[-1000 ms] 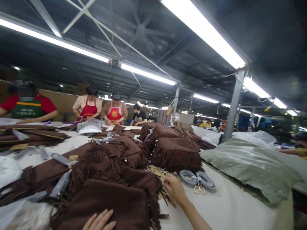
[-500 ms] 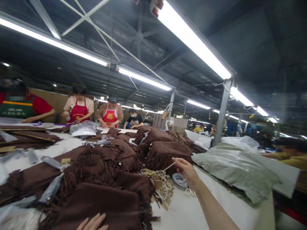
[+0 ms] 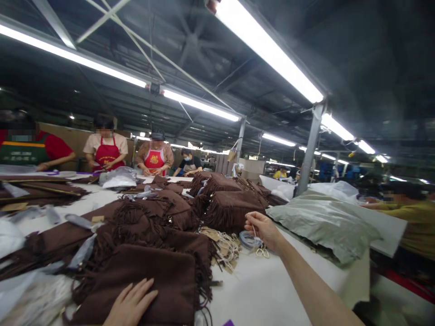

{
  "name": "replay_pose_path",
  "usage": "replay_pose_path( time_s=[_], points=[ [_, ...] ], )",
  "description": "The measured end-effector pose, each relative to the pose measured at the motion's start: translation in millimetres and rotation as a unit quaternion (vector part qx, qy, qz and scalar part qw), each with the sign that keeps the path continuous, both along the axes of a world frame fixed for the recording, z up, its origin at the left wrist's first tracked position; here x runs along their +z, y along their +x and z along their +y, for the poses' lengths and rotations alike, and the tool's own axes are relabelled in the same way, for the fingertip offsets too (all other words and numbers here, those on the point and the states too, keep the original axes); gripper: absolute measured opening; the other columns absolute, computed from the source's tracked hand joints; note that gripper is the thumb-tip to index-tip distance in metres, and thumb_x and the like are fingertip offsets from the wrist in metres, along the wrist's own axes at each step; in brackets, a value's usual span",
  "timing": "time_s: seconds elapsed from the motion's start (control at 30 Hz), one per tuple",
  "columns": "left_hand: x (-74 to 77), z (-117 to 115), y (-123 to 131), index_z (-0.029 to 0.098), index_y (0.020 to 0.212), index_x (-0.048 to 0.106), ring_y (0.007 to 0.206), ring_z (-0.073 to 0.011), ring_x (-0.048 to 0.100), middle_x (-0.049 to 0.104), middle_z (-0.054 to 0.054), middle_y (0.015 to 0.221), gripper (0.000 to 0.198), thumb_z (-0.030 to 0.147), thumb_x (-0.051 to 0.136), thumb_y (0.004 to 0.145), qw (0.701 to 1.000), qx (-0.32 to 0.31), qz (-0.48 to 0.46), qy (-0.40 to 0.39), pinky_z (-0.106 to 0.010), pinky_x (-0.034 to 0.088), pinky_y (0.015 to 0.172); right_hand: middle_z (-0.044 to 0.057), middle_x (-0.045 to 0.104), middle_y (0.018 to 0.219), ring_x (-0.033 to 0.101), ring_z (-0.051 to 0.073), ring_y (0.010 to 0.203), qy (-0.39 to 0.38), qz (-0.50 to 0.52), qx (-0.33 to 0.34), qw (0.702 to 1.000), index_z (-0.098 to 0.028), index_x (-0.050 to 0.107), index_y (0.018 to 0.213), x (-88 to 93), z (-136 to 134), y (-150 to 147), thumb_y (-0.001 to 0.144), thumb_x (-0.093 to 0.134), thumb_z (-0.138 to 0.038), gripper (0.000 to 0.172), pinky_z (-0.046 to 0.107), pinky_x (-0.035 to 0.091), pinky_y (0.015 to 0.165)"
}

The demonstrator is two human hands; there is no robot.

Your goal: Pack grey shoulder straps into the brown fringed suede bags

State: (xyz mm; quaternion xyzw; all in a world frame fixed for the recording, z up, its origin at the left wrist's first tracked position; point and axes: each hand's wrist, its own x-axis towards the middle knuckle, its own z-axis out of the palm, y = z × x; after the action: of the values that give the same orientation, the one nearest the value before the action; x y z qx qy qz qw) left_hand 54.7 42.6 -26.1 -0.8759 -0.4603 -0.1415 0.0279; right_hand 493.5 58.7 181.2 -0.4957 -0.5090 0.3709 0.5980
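Observation:
My left hand [image 3: 133,302] lies flat, fingers a little spread, on a brown fringed bag [image 3: 159,267] at the front of the table. My right hand [image 3: 265,230] is raised over the table with thumb and fingers pinched on a thin whitish string [image 3: 254,231], which hangs down from them. Beyond the bag's right edge lies a pile of brown paper tags with white strings [image 3: 227,249]. A roll of grey tape [image 3: 247,240] and a pair of scissors [image 3: 263,252] sit just below and behind my right hand.
More brown fringed bags [image 3: 234,206] are stacked across the table [image 3: 251,294]. A grey-green plastic sheet [image 3: 326,224] covers something at right. Clear plastic bags [image 3: 37,294] lie at left. Several co-workers stand along the far side; another person in yellow [image 3: 413,217] is at right.
The string stretched from my right hand toward the tag pile before; now it hangs below my fingers. My left hand shows more fully on the bag. The view has shifted slightly.

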Motion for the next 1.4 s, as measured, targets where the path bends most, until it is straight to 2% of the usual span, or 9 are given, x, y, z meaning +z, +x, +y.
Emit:
replay_pose_path(
  time_s=[0.13,0.27,0.37,0.5,0.63,0.77,1.0,1.27,1.4],
  points=[
    [50.5,-32,9,0.024,0.137,0.053,0.141,-0.0290,0.033,0.041,-0.008,0.151,0.087,0.004,0.046,0.053,0.998,0.017,0.004,-0.057,-0.055,0.023,0.116,-0.005,0.061,0.061,0.030,0.002,0.037,-0.023,-0.062,0.054,0.996,-0.018,0.064,0.082,1.9,-20,-11,0.061,0.082,-0.051,0.043,0.016,0.013,0.034],
    [109.4,-58,26,0.018,0.134,0.056,0.140,-0.0300,0.034,0.042,-0.012,0.150,0.081,0.004,0.045,0.055,0.987,0.000,-0.015,-0.159,-0.052,0.026,0.115,-0.003,0.061,0.059,0.031,0.004,0.041,-0.064,-0.132,0.129,0.981,-0.016,0.066,0.074,-15.2,-49,-36,0.069,0.077,-0.047,0.034,0.019,0.014,0.039],
    [133.2,-75,52,0.020,0.126,0.061,0.135,-0.0263,0.042,0.050,-0.010,0.144,0.063,0.008,0.048,0.065,0.981,-0.069,-0.047,-0.173,-0.043,0.033,0.113,-0.004,0.058,0.055,0.036,0.006,0.044,-0.092,-0.172,0.177,0.965,-0.015,0.066,0.069,-40.3,-71,-64,0.071,0.072,-0.037,0.023,0.019,0.020,0.042],
    [123.4,-84,96,0.020,0.120,0.063,0.135,-0.0303,0.040,0.049,-0.013,0.143,0.047,0.022,0.057,0.074,0.985,-0.104,-0.041,-0.129,-0.047,0.029,0.113,-0.004,0.059,0.054,0.050,0.010,0.051,-0.102,-0.190,0.220,0.951,-0.016,0.065,0.071,-78.7,-90,-98,0.066,0.063,-0.026,0.011,0.021,0.037,0.052],
    [97.5,-76,117,0.017,0.116,0.062,0.138,-0.0347,0.034,0.042,-0.018,0.147,0.044,0.015,0.054,0.072,0.993,-0.056,-0.006,-0.100,-0.056,0.025,0.113,-0.003,0.064,0.056,0.048,0.011,0.043,-0.115,-0.185,0.235,0.947,-0.019,0.057,0.072,-103.0,-100,-114,0.064,0.056,-0.027,0.011,0.021,0.035,0.044],
    [90.6,-70,115,0.016,0.109,0.060,0.128,-0.0275,0.046,0.050,-0.016,0.139,0.043,0.004,0.049,0.069,0.993,-0.074,-0.043,-0.079,-0.042,0.035,0.108,-0.003,0.062,0.057,0.048,0.011,0.043,-0.120,-0.159,0.238,0.951,-0.021,0.050,0.069,-107.3,-105,-113,0.069,0.054,-0.035,0.015,0.022,0.035,0.046],
    [89.3,-56,107,0.019,0.088,0.056,0.083,-0.0178,0.059,0.063,-0.004,0.087,0.024,0.004,0.040,0.078,0.972,-0.103,-0.202,-0.053,-0.025,0.046,0.076,-0.007,0.051,0.055,0.045,0.011,0.053,-0.136,-0.101,0.222,0.960,-0.020,0.054,0.069,-113.3,-109,-135,0.069,0.060,-0.030,0.012,0.021,0.031,0.054],
    [96.4,-55,101,0.020,0.102,0.059,0.106,-0.0171,0.059,0.063,-0.008,0.113,0.038,0.001,0.033,0.082,0.933,-0.159,-0.317,-0.055,-0.026,0.046,0.091,-0.008,0.046,0.056,0.041,0.009,0.046,-0.108,-0.095,0.233,0.962,-0.021,0.050,0.066,-119.3,-103,-151,0.068,0.059,-0.031,0.014,0.021,0.031,0.047],
    [97.9,-54,102,0.019,0.087,0.061,0.110,-0.0188,0.058,0.060,-0.010,0.123,0.034,0.000,0.033,0.082,0.950,-0.120,-0.284,-0.044,-0.029,0.047,0.091,-0.008,0.043,0.057,0.039,0.010,0.051,-0.084,-0.111,0.233,0.963,-0.020,0.051,0.070,-124.7,-103,-141,0.075,0.060,-0.030,0.014,0.022,0.029,0.049]
  ],
)
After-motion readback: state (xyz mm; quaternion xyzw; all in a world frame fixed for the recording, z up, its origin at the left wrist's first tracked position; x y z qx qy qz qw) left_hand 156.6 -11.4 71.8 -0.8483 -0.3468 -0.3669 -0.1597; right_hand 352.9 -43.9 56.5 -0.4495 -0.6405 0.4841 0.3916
